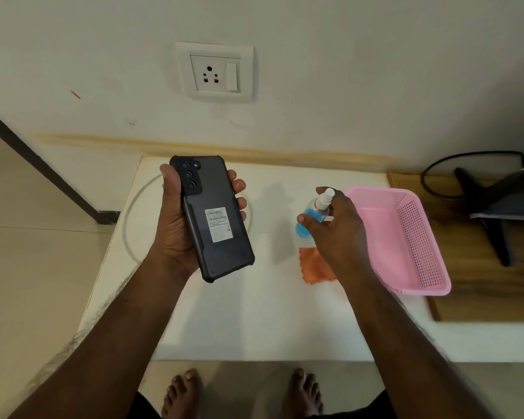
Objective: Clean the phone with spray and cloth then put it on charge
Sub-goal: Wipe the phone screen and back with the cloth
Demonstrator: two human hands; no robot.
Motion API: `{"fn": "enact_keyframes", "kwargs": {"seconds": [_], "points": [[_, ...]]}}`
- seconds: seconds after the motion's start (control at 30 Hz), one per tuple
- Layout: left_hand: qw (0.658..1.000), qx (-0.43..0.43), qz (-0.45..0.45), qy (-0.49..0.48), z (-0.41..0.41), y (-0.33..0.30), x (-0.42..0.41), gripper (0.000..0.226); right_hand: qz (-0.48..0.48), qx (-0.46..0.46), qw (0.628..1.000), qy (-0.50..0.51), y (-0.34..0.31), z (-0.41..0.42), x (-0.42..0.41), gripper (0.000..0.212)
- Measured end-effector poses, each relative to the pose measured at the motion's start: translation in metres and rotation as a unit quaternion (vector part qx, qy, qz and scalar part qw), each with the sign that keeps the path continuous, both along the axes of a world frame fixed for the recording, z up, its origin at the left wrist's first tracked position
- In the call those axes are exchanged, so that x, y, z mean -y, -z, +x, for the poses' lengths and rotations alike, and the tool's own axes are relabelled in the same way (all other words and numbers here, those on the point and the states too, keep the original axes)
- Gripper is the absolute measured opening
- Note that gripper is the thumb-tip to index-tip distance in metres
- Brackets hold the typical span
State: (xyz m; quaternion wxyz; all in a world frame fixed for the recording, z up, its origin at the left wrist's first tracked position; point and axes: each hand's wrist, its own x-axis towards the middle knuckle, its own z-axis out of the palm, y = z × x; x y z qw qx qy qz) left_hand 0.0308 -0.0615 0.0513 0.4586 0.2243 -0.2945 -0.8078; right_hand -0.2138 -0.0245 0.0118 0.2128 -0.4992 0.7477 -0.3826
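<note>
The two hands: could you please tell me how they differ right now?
The left hand grips the black cased phone, back facing up, held above the white table. The right hand closes around the clear spray bottle of blue liquid beside the orange cloth. Both are bare.

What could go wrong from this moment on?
1. The left hand holds the phone in the air by its edges only; wetting it may loosen that grip.
2. The right hand closes around the spray bottle from above and may tip it onto the orange cloth.
</note>
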Motion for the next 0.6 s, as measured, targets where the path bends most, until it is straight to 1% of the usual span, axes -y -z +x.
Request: {"fn": "enact_keyframes", "kwargs": {"seconds": [0.17,0.3,0.43,0.47,0.57,0.6], "points": [[1.000,-0.011,-0.001,0.009,-0.002,0.000,-0.001,0.096,0.014,0.000,1.000,-0.004,0.003,0.004,0.003,0.057],[1.000,-0.009,-0.003,0.008,-0.002,-0.001,-0.001,0.096,0.012,0.005,1.000,0.003,-0.001,0.004,0.001,0.063],[1.000,-0.008,-0.007,0.012,-0.002,-0.002,-0.002,0.094,0.030,0.009,1.000,0.004,-0.004,0.006,-0.001,0.069],[1.000,-0.006,-0.007,0.011,-0.002,-0.002,-0.002,0.094,0.038,0.007,0.999,0.000,-0.005,0.007,-0.001,0.074],[1.000,0.010,-0.004,0.001,-0.002,-0.003,-0.002,0.098,0.099,-0.023,0.995,-0.009,-0.014,0.004,-0.004,0.105],[1.000,0.016,-0.003,-0.004,-0.002,-0.004,-0.002,0.099,0.123,-0.045,0.991,-0.001,-0.019,0.002,-0.006,0.109]]}}
